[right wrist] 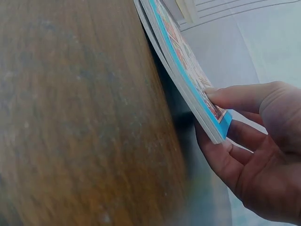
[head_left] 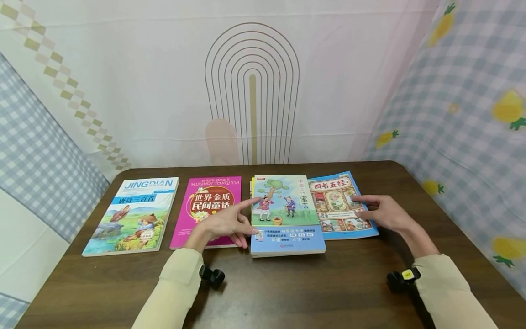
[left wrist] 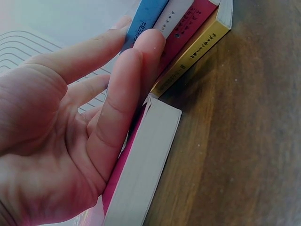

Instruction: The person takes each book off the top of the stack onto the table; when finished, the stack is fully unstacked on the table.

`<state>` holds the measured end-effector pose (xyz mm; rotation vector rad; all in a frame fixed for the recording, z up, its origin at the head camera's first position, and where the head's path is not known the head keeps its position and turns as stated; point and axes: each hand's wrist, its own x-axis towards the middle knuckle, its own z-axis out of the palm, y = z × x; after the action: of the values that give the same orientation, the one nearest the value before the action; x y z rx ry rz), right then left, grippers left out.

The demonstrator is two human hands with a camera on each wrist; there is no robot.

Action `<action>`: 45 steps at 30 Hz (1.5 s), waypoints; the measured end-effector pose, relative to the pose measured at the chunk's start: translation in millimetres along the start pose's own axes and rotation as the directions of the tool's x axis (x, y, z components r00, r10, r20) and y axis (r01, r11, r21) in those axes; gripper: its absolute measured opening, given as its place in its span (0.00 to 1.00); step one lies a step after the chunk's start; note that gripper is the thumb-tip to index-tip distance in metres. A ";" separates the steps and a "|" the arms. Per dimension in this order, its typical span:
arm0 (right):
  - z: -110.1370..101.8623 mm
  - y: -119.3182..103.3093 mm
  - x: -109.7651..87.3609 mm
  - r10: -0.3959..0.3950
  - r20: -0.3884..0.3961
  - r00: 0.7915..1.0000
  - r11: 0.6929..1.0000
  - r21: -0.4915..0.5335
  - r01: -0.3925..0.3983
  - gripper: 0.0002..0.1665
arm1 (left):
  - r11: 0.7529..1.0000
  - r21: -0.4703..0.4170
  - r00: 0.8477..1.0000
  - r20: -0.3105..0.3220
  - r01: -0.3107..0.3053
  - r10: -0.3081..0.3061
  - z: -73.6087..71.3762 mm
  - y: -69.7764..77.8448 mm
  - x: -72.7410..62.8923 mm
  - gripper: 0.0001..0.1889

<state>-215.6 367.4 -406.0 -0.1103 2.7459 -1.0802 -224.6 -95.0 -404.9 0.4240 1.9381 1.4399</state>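
Observation:
A stack of several books has a green and blue illustrated book (head_left: 287, 240) on top; red and yellow spines (left wrist: 195, 54) show below. My left hand (head_left: 226, 224) reaches over the magenta book (head_left: 185, 233), its extended index finger and thumb at the stack's left side. In the left wrist view its lower fingers (left wrist: 115, 108) lie near the magenta book's edge. To the right of the stack, my right hand (head_left: 388, 212) pinches the right edge of a blue-bordered book (head_left: 337, 203), thumb (right wrist: 240, 98) on the cover and fingers underneath. A dark gap shows between that book and the table in the right wrist view.
A white and blue book with a landscape cover (head_left: 135, 219) lies at the far left of the brown wooden table (head_left: 287, 292). Behind the table hangs a white cloth (head_left: 164, 91) with arch lines, and a checked cloth (head_left: 460, 128) hangs on the right.

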 end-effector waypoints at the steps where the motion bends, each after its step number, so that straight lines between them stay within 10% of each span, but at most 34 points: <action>1: 0.3 -0.8 -0.2 0.000 -0.002 1.000 1.000 -0.007 0.000 0.35 | 1.000 -0.001 1.000 -0.001 0.000 0.000 0.0 -0.1 -0.1 0.50; 10: 1.8 -11.1 -4.0 -0.090 -0.116 0.989 0.978 -0.200 0.065 0.38 | 1.000 0.001 1.000 0.003 0.001 -0.001 0.6 0.3 0.1 0.50; 14: 5.8 -31.8 -6.2 -0.144 -0.151 0.978 0.985 -0.119 0.127 0.35 | 1.000 0.005 1.000 0.003 0.000 0.000 0.2 0.1 -0.3 0.50; 25: 53.1 -72.9 13.6 -0.190 0.107 0.976 0.950 0.270 0.155 0.40 | 1.000 0.004 1.000 -0.002 -0.004 0.004 -1.3 -2.4 -1.5 0.50; 45: 70.6 -78.4 27.2 -0.172 0.215 0.961 0.936 0.340 0.092 0.49 | 1.000 0.019 1.000 -0.009 -0.002 0.003 0.0 -1.6 -0.2 0.51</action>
<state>-228.0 259.1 -407.2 -0.3591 2.3368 -1.4387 -224.2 -95.6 -406.3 0.4295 1.9605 1.4282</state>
